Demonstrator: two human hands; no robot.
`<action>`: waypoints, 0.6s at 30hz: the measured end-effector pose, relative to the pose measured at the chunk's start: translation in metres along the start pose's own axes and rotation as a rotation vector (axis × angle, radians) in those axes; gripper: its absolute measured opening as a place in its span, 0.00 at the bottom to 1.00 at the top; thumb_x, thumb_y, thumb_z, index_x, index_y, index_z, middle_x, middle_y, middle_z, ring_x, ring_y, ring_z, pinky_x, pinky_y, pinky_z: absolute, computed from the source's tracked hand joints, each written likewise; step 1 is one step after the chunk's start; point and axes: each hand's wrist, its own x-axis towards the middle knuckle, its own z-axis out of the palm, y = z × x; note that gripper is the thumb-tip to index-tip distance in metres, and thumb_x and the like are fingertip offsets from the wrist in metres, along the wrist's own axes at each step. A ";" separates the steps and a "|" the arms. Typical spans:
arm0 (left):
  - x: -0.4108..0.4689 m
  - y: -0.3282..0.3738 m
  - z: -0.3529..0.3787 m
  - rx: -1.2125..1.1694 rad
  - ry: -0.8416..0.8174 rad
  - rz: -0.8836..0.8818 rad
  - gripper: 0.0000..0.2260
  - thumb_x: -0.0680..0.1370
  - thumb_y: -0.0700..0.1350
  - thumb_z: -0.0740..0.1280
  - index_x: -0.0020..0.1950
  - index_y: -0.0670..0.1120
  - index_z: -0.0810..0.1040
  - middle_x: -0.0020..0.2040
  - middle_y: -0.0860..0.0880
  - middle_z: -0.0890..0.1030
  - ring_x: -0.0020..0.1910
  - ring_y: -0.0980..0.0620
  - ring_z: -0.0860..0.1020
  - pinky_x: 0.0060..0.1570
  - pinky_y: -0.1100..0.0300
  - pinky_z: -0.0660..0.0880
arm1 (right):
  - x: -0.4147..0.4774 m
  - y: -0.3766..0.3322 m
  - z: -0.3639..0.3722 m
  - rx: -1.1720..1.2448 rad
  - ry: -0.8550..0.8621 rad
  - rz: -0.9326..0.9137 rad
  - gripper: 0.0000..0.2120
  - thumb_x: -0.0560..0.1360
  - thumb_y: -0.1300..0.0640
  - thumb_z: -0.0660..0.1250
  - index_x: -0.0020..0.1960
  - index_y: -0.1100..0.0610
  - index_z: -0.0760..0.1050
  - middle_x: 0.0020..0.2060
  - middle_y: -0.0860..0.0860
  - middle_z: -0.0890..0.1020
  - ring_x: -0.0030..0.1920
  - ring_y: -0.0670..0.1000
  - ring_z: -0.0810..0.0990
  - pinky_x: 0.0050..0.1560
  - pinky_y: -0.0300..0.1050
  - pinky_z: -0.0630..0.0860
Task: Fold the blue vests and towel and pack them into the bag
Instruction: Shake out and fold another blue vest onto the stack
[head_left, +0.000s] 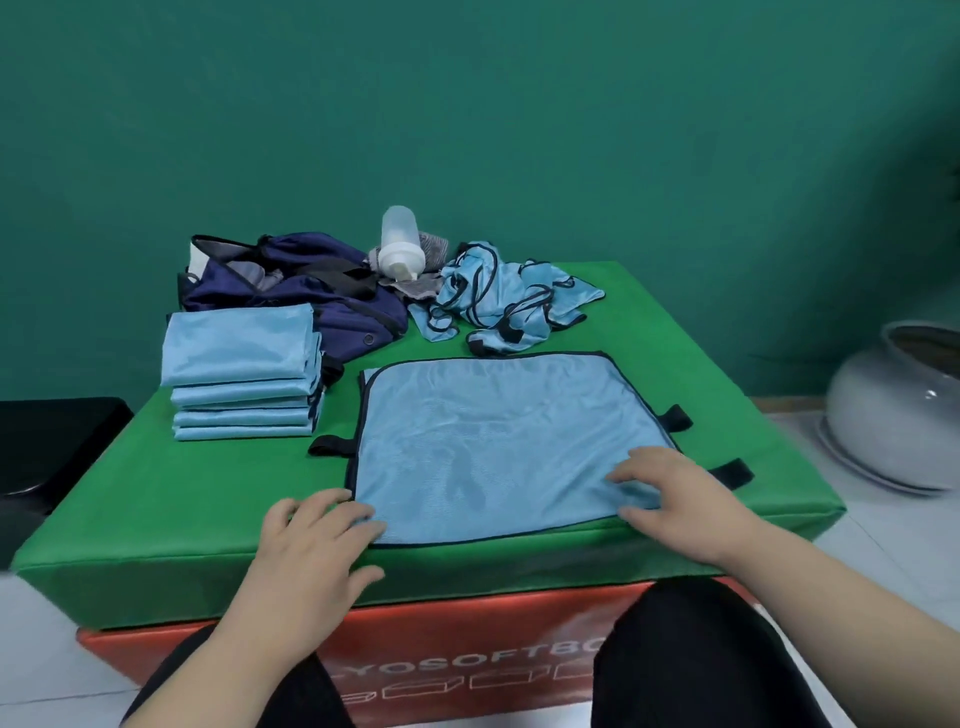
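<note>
A: Where on the green mat (208, 493) did the blue vest (498, 447) lie?
B: Flat at the mat's near edge. The left hand (317, 540) and the right hand (670, 499) rested on its near corners, fingers spread, gripping nothing.
A: And the rest?
B: The stack of folded vests (241, 374) stood at the mat's left side, the navy bag (301, 291) at its far left, and the heap of vests (504, 301) at its far edge.

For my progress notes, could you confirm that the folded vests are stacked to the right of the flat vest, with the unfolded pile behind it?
Not quite: the head view shows the folded vests stacked to the left of the flat vest; the unfolded pile does lie behind it.
</note>
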 end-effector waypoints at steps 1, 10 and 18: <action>0.002 -0.003 -0.001 0.003 -0.021 -0.017 0.22 0.59 0.58 0.83 0.50 0.56 0.84 0.51 0.60 0.82 0.58 0.53 0.73 0.54 0.48 0.65 | -0.005 0.010 -0.004 -0.041 0.009 0.007 0.18 0.68 0.50 0.71 0.57 0.51 0.83 0.53 0.45 0.82 0.61 0.50 0.76 0.67 0.51 0.71; 0.016 -0.023 0.000 -0.050 -0.139 -0.081 0.17 0.59 0.54 0.84 0.43 0.60 0.83 0.45 0.64 0.81 0.49 0.57 0.76 0.46 0.55 0.66 | -0.013 0.057 -0.016 -0.091 -0.037 0.067 0.20 0.69 0.49 0.78 0.60 0.48 0.81 0.53 0.40 0.78 0.58 0.44 0.74 0.64 0.47 0.71; 0.021 -0.035 0.000 -0.099 -0.148 -0.088 0.15 0.62 0.41 0.83 0.43 0.54 0.84 0.41 0.61 0.82 0.43 0.50 0.80 0.41 0.50 0.76 | -0.008 0.069 -0.017 0.036 -0.062 0.132 0.17 0.70 0.50 0.79 0.57 0.45 0.80 0.52 0.36 0.76 0.55 0.39 0.73 0.59 0.36 0.68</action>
